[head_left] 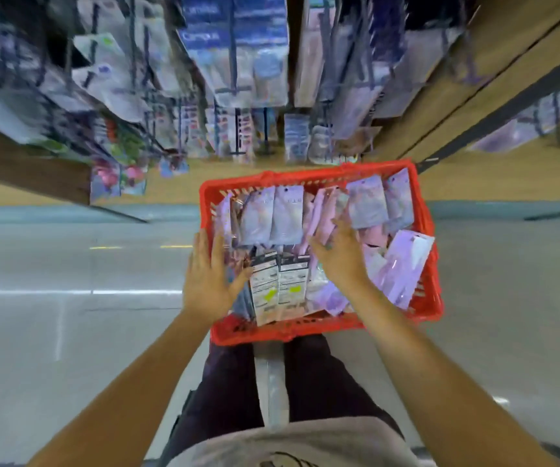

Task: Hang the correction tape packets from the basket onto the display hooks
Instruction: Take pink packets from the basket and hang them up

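Early in the job, by my read: the red slatted plastic basket (435,284), centre of frame and a bit right, is full w/ pale lilac and white flat correction tape packets (287,214) — some standing in rows along the far side, some lying loose at right, two face-down w/ printed white backs and yellow stickers near the front. No packet is in hand. Left hand (206,274) lies flat w/ straight fingers over the basket's left rim, thumb touching the face-down packets, gripping nothing. Right hand (341,252) reaches into the middle of the pile, fingers spread and pressed among the packets; it looks like sorting or feeling for one, but I can't tell if the fingertips have pinched anything since they're buried. So what's left is nearly all of it, probably: pick, lift, thread the hole onto a hook, repeat. The display hooks (235,62) w/ hanging stock fill the top of frame, blurred; whether any of that stock came from this basket can't be told. Surface and room: basket seems to rest by the person's dark-trousered knees (319,382), lower centre, exact support hidden. Pale grey shiny shop floor (70,332) across left and right of frame, a tan wood-look shelf base (474,170) running behind the basket, wood-tone shelving panels at upper right.
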The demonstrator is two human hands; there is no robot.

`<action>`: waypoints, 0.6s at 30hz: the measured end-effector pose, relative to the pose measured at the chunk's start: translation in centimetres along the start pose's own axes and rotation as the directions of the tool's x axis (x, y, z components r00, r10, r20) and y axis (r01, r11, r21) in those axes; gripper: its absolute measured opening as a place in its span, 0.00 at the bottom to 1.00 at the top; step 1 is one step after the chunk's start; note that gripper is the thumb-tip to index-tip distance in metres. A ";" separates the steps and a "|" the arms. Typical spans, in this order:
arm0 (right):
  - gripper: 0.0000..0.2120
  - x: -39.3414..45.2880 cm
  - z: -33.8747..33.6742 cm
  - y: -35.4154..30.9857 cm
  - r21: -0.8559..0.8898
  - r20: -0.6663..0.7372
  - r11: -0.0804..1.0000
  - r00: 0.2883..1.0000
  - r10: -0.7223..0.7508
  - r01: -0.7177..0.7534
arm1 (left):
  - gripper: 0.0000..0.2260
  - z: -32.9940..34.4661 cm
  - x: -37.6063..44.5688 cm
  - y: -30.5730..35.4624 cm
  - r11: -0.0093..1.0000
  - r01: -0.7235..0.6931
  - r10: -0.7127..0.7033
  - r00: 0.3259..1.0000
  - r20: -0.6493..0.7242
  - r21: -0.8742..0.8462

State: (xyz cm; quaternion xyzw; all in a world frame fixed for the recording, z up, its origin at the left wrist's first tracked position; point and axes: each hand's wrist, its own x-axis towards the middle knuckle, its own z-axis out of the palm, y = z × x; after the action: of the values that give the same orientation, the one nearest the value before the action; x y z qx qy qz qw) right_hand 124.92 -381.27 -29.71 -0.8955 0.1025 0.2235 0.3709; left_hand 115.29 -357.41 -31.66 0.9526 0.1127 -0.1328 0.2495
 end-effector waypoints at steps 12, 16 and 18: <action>0.41 0.6 2.6 -1.6 0.280 -0.100 0.946 0.975 0.201 -0.166 | 0.47 -1.0 -0.3 0.4 0.992 0.084 -0.082 0.996 0.018 -0.095; 0.21 1.5 2.5 -0.9 0.303 -0.064 0.929 0.968 0.241 -0.211 | 0.47 -1.4 -0.4 0.5 0.991 0.081 -0.079 0.997 0.027 -0.107; 0.12 1.8 2.5 -0.8 0.304 -0.043 0.924 0.965 0.257 -0.233 | 0.46 -1.4 -0.4 0.6 0.990 0.086 -0.084 0.996 0.030 -0.111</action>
State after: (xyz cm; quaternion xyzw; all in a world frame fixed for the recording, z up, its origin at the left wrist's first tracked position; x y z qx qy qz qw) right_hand 125.96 -378.94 -31.64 -0.8183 0.2611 0.2133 0.4655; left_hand 115.33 -357.27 -30.03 0.9296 0.1572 -0.1490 0.2982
